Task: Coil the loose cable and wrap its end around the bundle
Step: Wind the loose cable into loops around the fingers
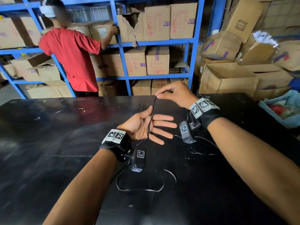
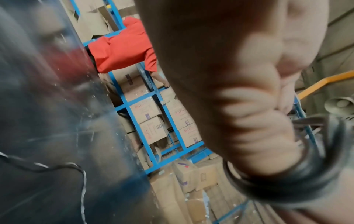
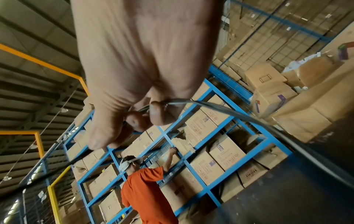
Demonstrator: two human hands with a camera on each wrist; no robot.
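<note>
So the left hand (image 1: 142, 125) is held palm up over the black counter (image 1: 48, 135), fingers (image 1: 164, 125) spread out straight and pointing right, nothing curled around anything. The thin black cable (image 1: 151, 117) runs in a few strands across that open palm, between the thumb and the fingers, so the grip there is just flat and open with the loops draped over it. In the left wrist view you mostly get a blurry close-up of the left hand (image 2: 249, 106) with dark cable (image 2: 298, 181) curving around its near edge, plus another stretch lying on the counter. The right hand (image 1: 175, 93) is up a bit farther and to the right, and its grip is a pinch: thumb and fingertips pressed together on the cable, which runs taut from there down to the left palm. The right wrist view shows it well, right hand (image 3: 141, 75) with fingertips (image 3: 157, 115) nipping the cable (image 3: 220, 108) as it trails off to the right. The rest of the cable hangs off the palm and lies in a loose open loop on the counter near the person, between the two forearms. Behind the counter there's a blue shelf rack (image 1: 193, 43) stacked with cardboard boxes (image 1: 157, 21), and a person in a red shirt (image 1: 71, 57) on the far left reaching into it. More boxes are piled up on the far right.
</note>
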